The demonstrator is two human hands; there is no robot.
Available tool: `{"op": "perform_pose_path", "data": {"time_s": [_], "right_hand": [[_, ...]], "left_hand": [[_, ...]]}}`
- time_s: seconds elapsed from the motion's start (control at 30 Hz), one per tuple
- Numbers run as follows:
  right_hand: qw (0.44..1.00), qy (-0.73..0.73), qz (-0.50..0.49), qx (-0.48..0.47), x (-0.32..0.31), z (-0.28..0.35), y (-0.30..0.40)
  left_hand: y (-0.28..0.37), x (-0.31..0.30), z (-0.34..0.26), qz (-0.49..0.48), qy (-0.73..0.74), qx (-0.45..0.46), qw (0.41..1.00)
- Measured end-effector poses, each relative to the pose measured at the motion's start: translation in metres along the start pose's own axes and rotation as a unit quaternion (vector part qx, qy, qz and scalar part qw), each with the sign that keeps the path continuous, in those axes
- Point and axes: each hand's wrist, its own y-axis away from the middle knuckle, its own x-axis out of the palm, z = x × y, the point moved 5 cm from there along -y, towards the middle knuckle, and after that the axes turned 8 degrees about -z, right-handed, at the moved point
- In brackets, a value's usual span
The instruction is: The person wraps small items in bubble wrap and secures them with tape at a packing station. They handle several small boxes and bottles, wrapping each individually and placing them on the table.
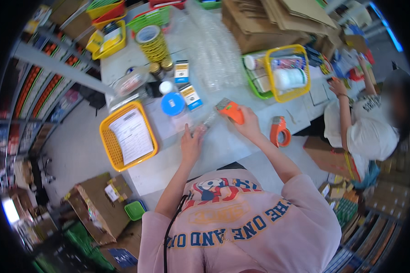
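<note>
My right hand point(248, 123) grips an orange tape dispenser point(230, 111) over the table. My left hand point(192, 141) holds a small item wrapped in clear plastic point(205, 124), blurred and partly hidden by the fingers; what is inside cannot be told. Beyond my left hand stand a tub with a blue lid point(173, 103), a white-capped bottle point(166, 87) and two small boxes point(181, 71) point(191, 97) in white, black and blue. A second orange tape dispenser point(280, 131) lies right of my right forearm. Bubble wrap point(213, 51) spreads across the table beyond my hands.
A yellow basket point(105, 136) with a printed sheet is at left. Stacked tape rolls point(153, 44) stand farther back. Green point(251, 83) and yellow baskets point(283, 97) with bottles are at right, near cardboard point(256, 37). Another person point(369, 129) works at the far right.
</note>
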Motion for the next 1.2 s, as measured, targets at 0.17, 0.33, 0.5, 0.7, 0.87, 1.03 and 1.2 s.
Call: {"op": "perform_pose_path", "data": {"time_s": [0.17,0.33,0.5,0.7,0.87,1.03,1.2], "right_hand": [[0.995,-0.069,0.066,0.001,-0.014,0.088,-0.010],[0.981,0.026,0.193,-0.002,0.015,0.103,0.030],[0.977,0.035,0.211,0.003,-0.030,0.089,0.070],[0.982,0.016,0.183,0.032,-0.051,0.081,0.081],[0.977,0.057,0.199,0.048,-0.069,0.078,0.088],[0.966,0.075,0.238,0.063,-0.043,0.043,0.102],[0.956,0.031,0.271,0.107,0.008,0.026,0.062]], "left_hand": [[0.013,0.003,0.007,-0.023,0.002,-0.007,1.000],[-0.001,0.008,0.008,0.050,-0.022,-0.091,0.994],[0.002,0.029,-0.008,0.068,-0.058,0.032,0.996],[-0.002,0.026,-0.034,0.116,-0.042,0.078,0.989],[-0.018,0.035,-0.020,0.187,0.041,0.002,0.982],[-0.030,0.030,-0.010,0.239,0.128,-0.023,0.962],[-0.041,0.031,-0.001,0.262,0.235,-0.024,0.936]]}}
